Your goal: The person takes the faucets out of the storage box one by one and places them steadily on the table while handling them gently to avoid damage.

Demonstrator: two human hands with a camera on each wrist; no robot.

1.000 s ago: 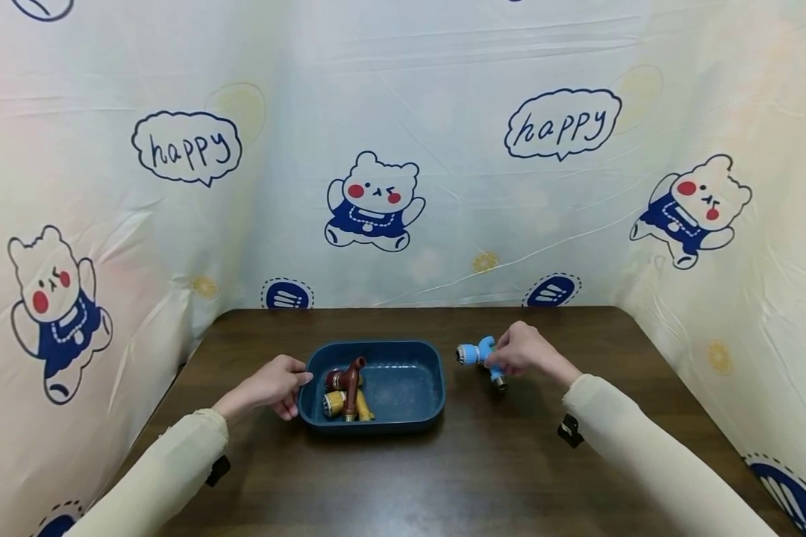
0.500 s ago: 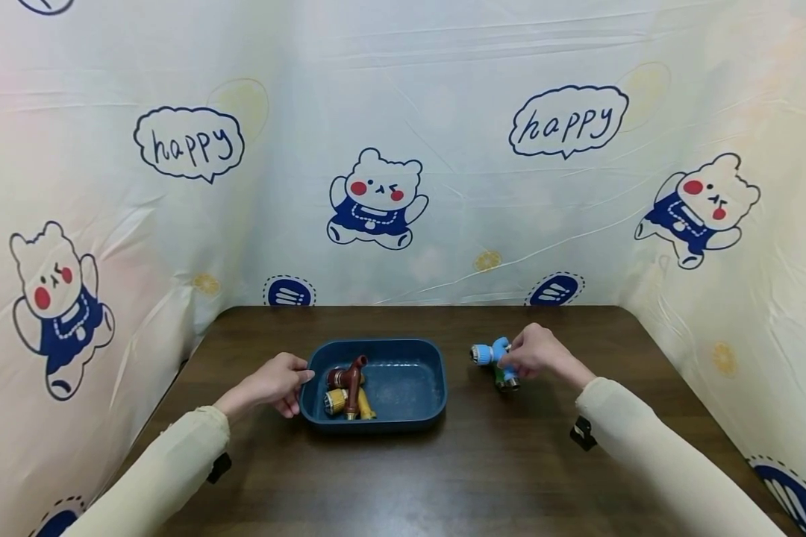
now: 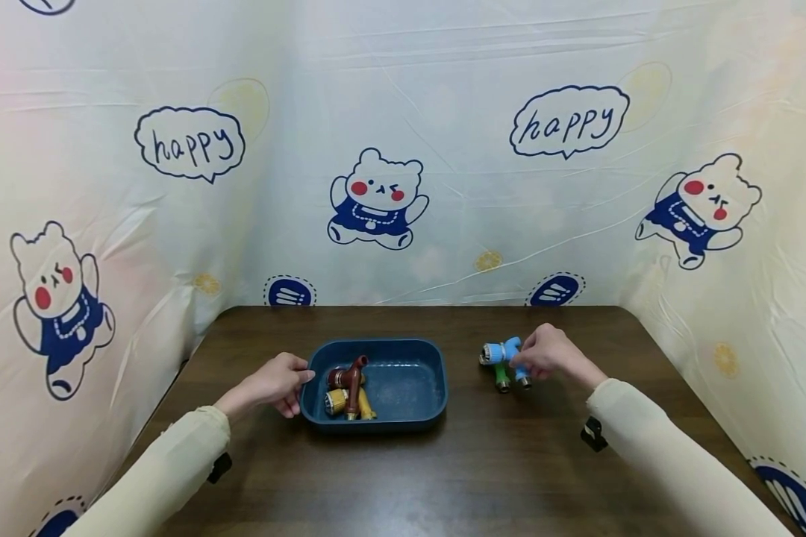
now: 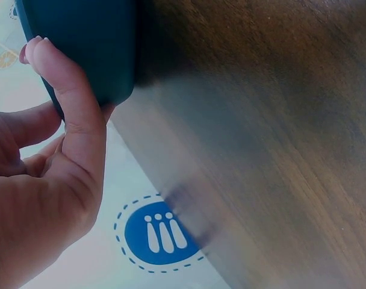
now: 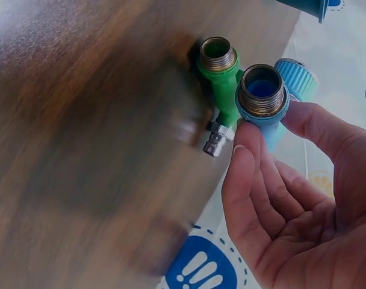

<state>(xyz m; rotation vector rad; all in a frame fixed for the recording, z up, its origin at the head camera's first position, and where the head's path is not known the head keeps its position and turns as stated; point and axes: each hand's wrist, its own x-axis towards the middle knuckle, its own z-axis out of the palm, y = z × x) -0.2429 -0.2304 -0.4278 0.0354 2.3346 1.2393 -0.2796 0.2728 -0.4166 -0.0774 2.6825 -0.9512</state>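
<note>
My left hand grips the left end of a dark blue tray; in the left wrist view, thumb and fingers close on the tray's wall. Inside the tray's left half, a brown plastic tap lies across a yellow tap. To the right of the tray, my right hand pinches a light blue tap between thumb and fingers. It has a ribbed knob and a threaded metal mouth. A green tap lies on the table, partly covered by the blue one.
The brown wooden table carries the tray and taps. A printed curtain with bears and "happy" bubbles hangs round its back and sides.
My right hand has moved rightward with the light blue tap, and the green tap has come into sight beneath it. The left hand and tray stay in place.
</note>
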